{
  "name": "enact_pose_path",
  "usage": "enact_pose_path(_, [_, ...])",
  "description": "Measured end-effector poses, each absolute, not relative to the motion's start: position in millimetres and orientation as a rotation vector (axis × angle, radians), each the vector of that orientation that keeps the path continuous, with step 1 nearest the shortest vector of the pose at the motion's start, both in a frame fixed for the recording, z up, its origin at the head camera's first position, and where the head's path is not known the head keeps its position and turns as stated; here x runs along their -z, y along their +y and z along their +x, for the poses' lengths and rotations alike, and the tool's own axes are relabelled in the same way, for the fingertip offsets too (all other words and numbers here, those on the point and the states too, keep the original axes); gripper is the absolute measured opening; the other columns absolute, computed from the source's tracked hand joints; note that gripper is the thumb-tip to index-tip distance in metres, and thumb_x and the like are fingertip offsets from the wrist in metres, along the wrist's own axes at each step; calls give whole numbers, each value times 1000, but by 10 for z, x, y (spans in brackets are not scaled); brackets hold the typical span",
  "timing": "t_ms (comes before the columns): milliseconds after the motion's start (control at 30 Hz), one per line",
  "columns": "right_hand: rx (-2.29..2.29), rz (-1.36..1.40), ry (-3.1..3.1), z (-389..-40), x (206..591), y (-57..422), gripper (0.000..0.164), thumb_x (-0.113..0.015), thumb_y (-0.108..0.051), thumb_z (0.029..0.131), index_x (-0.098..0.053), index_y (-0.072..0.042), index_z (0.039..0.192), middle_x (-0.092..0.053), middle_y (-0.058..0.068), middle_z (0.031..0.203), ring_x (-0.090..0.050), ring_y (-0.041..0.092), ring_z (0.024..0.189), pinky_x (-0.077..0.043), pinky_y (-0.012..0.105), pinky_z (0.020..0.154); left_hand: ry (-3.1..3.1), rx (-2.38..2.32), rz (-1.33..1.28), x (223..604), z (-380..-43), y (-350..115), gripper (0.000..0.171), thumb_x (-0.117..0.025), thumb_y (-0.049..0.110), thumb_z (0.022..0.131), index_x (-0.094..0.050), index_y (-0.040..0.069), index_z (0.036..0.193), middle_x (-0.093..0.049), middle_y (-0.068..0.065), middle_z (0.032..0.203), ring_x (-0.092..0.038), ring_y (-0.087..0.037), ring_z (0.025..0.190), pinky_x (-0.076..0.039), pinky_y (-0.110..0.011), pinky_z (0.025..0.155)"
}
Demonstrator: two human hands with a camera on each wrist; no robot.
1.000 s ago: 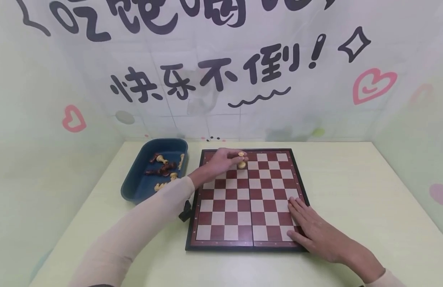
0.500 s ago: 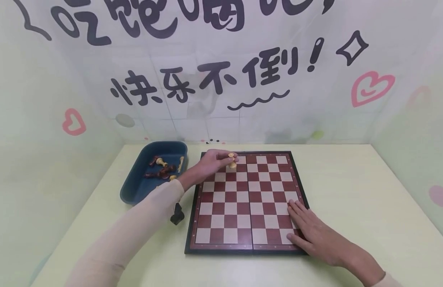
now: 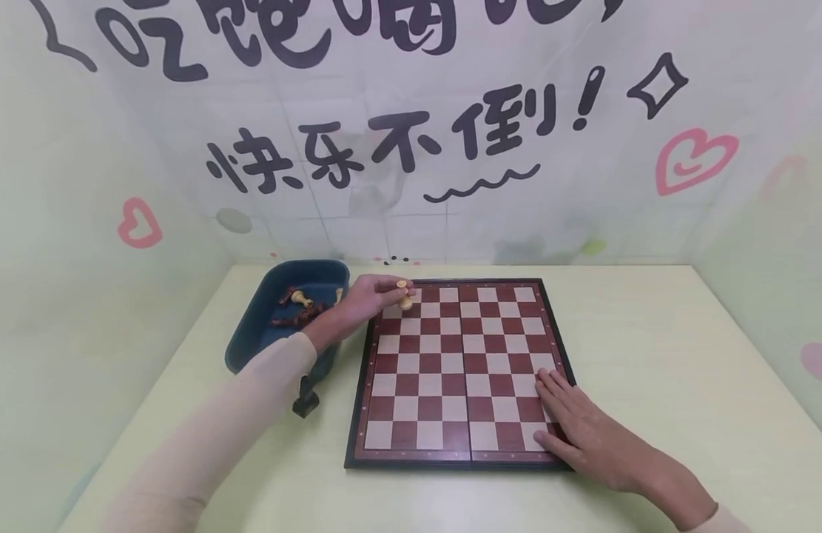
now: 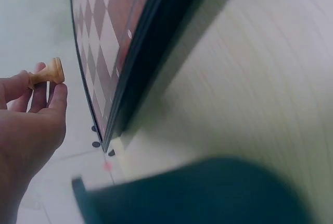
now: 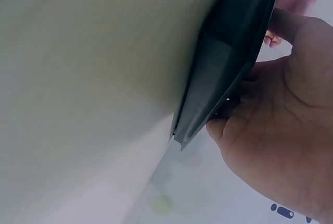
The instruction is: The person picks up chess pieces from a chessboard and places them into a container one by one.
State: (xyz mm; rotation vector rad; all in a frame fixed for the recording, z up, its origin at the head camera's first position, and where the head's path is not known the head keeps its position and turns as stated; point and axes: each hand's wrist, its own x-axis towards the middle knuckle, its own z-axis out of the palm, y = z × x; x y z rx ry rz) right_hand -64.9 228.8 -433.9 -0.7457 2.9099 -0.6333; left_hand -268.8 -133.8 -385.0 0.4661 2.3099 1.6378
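Observation:
My left hand (image 3: 364, 300) pinches a pale chess piece (image 3: 405, 297) between thumb and fingers over the far left corner of the chessboard (image 3: 450, 363). In the left wrist view this piece (image 4: 49, 73) lies sideways in the frame, its round base free and apart from the board. I cannot tell how high it is above the squares. My right hand (image 3: 590, 433) rests with straight fingers on the board's near right edge. In the right wrist view the palm (image 5: 276, 125) shows beside the board's dark side (image 5: 208, 78), its fingertips partly hidden.
Left of the board stands a blue tray (image 3: 247, 318) with several dark and pale chess pieces (image 3: 297, 297); my left forearm covers part of it. A black wrist mount (image 3: 305, 402) hangs below that arm. A printed wall sheet (image 3: 517, 222) rises behind the pale table (image 3: 637, 333).
My left hand has moved left along the board's far rows, carrying the pale chess piece from near the middle fold to the far left corner. The right hand has stayed in place.

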Motion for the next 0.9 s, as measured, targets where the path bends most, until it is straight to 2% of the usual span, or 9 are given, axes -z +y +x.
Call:
enact_pose_path(100, [629,-742,2900,-656,4334,2284,75,-49,-48,106,-31,5,156,-19,17,166,-13,38,152,7,12,111,2333,-1644,436,3802,-2692,-1429,35,-58,14,106,-61,-5,136,-69,-15,124,-65,-24,115,-46,-46,104])
enact_pose_path(200, [624,-744,2899,-655,4322,2279,75,-49,-48,106,-31,5,156,-19,17,166,-14,38,152,7,12,110,2371,-1659,409,3745,-2704,-1526,36,-59,14,106,-60,-4,137,-69,-14,124,-61,-24,121,-44,-43,106])
enact_pose_path(333, [620,-740,2895,-656,4315,2270,75,-48,-48,107,-30,5,156,-18,17,166,-13,38,152,8,11,110,2413,-1675,427,3702,-2728,-1667,33,-59,16,106,-65,-4,132,-63,-15,136,-44,-22,140,-35,-42,114])
enact_pose_path(433, [624,-733,2887,-653,4310,2268,75,-49,-48,107,-30,5,156,-18,17,167,-13,38,152,8,10,110,2422,-1676,440,3691,-2723,-1763,33,-58,18,106,-66,-3,130,-56,-15,144,-37,-21,145,-30,-44,117])
enact_pose_path(633, [625,-759,2903,-644,4333,2285,74,-51,-46,106,-32,6,155,-20,19,166,-16,39,151,7,10,109,2477,-1610,424,3681,-2687,-1917,39,-59,25,106,-63,1,136,-64,-12,134,-55,-25,128,-40,-47,110])
enact_pose_path(900, [638,-773,2909,-642,4343,2287,73,-51,-44,106,-31,6,155,-20,19,166,-15,40,151,7,10,110,2494,-1644,397,3695,-2699,-2218,44,-59,29,106,-60,0,139,-65,-11,133,-57,-22,126,-41,-45,110])
